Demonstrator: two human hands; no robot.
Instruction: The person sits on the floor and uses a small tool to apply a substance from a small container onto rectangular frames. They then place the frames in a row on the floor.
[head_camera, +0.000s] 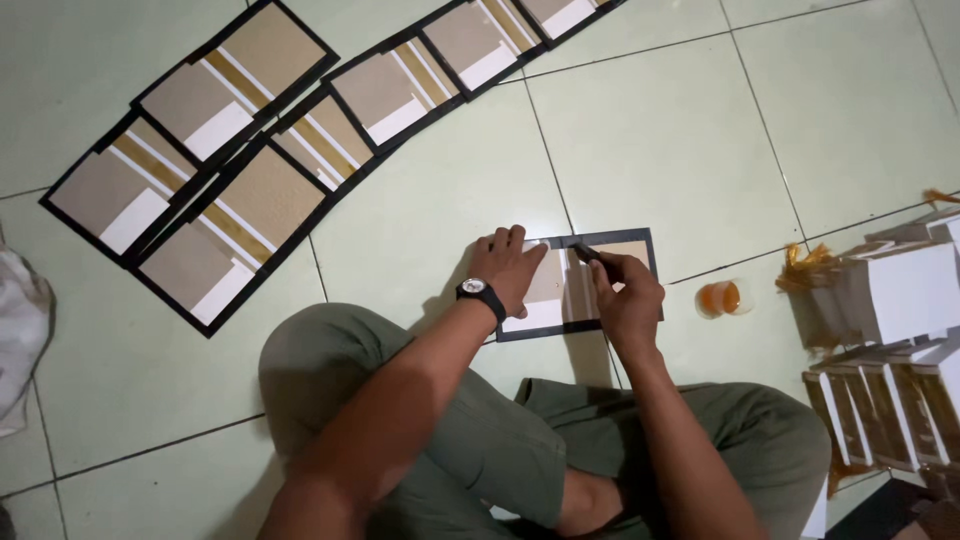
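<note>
A black-framed card panel on the tiled floor was pressed flat by the open left hand, while a dark tool was pinched in the right hand.

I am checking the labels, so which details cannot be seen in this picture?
- Head view: dark tool, mostly hidden by the right hand; its kind is unclear.
- Black-bordered board, middle covered by both hands; left hand lies flat.
- White booklets, cut off by the right edge.
- Small cup: contents too small.
</note>
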